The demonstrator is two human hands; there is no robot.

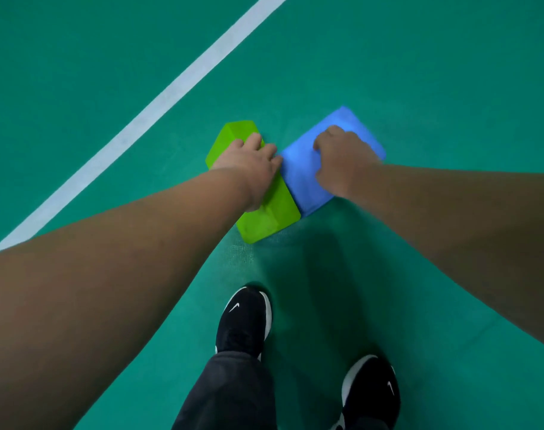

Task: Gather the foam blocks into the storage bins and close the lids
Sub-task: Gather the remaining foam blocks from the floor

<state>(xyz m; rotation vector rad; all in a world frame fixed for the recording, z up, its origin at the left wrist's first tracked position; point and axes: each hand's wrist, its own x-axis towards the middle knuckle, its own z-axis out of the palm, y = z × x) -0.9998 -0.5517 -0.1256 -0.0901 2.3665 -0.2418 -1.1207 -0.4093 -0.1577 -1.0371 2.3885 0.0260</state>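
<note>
Gripping two touching blocks on the floor (419, 72): left hand (252, 164) fingers clamped on green block (275, 214), right hand (342, 164) on blue block (298, 176).

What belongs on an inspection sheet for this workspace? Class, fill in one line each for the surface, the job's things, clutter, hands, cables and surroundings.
Surface: green sports floor crossed by a white line.
Job's things: green foam block and blue foam block low over the floor, long sides touching; whether they are lifted cannot be told. No storage bins or lids in view.
Clutter: nothing seen.
Hands: left hand grips the green foam block, fingers curled over its edge; right hand grips the blue foam block.
Cables: nothing seen.
Surroundings: the person's black shoes and dark trousers below the blocks.
</note>
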